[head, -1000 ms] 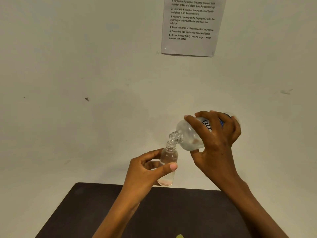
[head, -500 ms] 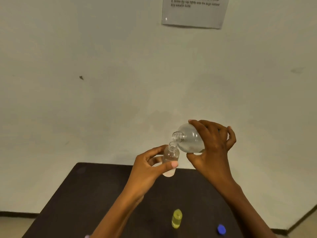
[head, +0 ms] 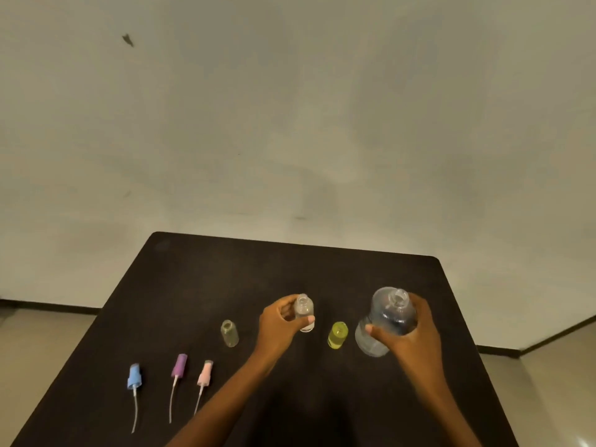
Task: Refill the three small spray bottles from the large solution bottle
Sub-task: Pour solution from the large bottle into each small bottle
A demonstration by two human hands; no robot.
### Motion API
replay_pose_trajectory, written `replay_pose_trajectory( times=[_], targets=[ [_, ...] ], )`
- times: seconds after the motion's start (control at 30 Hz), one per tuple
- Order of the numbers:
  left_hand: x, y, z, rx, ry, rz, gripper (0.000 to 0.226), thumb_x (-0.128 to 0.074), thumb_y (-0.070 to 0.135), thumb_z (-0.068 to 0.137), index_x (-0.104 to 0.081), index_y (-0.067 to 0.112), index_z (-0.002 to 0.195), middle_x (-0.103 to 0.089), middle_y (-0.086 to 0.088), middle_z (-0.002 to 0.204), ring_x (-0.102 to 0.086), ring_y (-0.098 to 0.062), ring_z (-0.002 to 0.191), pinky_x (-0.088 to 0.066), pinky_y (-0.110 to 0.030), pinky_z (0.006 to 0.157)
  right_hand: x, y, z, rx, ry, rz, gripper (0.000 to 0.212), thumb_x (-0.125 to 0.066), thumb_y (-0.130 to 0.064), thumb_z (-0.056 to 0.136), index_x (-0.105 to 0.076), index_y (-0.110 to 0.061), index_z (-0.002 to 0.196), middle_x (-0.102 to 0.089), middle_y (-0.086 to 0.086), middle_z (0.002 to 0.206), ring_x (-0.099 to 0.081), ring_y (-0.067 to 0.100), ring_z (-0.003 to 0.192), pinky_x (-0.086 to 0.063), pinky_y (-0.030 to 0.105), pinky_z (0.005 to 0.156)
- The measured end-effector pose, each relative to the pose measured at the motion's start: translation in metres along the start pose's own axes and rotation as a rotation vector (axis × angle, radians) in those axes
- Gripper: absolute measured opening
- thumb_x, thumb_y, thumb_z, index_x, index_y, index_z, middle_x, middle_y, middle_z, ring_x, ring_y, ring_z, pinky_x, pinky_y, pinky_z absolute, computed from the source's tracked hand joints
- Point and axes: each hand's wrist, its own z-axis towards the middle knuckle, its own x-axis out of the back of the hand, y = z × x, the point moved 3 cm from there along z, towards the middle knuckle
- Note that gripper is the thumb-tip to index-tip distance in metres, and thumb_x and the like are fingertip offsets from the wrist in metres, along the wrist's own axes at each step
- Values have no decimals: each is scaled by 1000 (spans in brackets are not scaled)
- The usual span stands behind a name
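Half a second ago both bottles were up in the air in front of the wall, and the big one was tipped with its mouth over the little one. Now both are down low over the dark brown table (head: pixel 200 285), and the big one stands up straight again. More things show now too.

The left hand (head: pixel 279 324) is curled around the small clear spray bottle with no cap (head: pixel 304 312). The thumb and fingers pinch its sides. This bottle stands tall, with its open mouth pointing up. I cannot tell if its bottom touches the table.

The right hand (head: pixel 409 337) wraps around the large clear round solution bottle (head: pixel 385 321). The fingers are closed on its side. Its open neck points up and its bottom is at the table, near the right edge.

A small yellow bottle (head: pixel 337 335) stands between the two hands. Another small clear bottle with an open top (head: pixel 229 333) stands to the left of the left hand.

Three spray tops lie flat near the front left, side by side: a blue spray top (head: pixel 134 377), a purple spray top (head: pixel 179 366) and a pink spray top (head: pixel 205 374). Their thin tubes point toward the person.
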Motion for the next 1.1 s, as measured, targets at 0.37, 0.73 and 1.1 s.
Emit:
replay_pose_trajectory(
  times=[0.37, 0.73, 1.1],
  targets=[
    [-2, -85, 24, 140, 15, 209, 38, -71, -1, 71, -60, 19, 102, -68, -1, 101, -65, -13, 96, -52, -33, 91, -26, 75, -23, -334, 99, -3, 71, -80, 0, 63, -43, -12, 123, -52, 2, 104, -53, 19, 96, -42, 27, 79],
    [-5, -93, 31, 173, 8, 201, 42, -67, -4, 74, -58, 12, 111, -66, -5, 108, -62, -17, 102, -50, -31, 92, -39, 99, -23, -403, 28, -63, 72, -79, 0, 63, -43, -15, 124, -54, 2, 111, -54, 21, 104, -47, 42, 94],
    [5, -74, 11, 27, 81, 447, 71, -65, 9, 81, -29, 22, 142, -38, -1, 146, -37, -19, 134, -36, -37, 108, -39, 100, -24, -331, 25, -81, 68, -80, -3, 63, -45, -20, 119, -56, -1, 108, -56, 19, 103, -47, 43, 94]
  ],
)
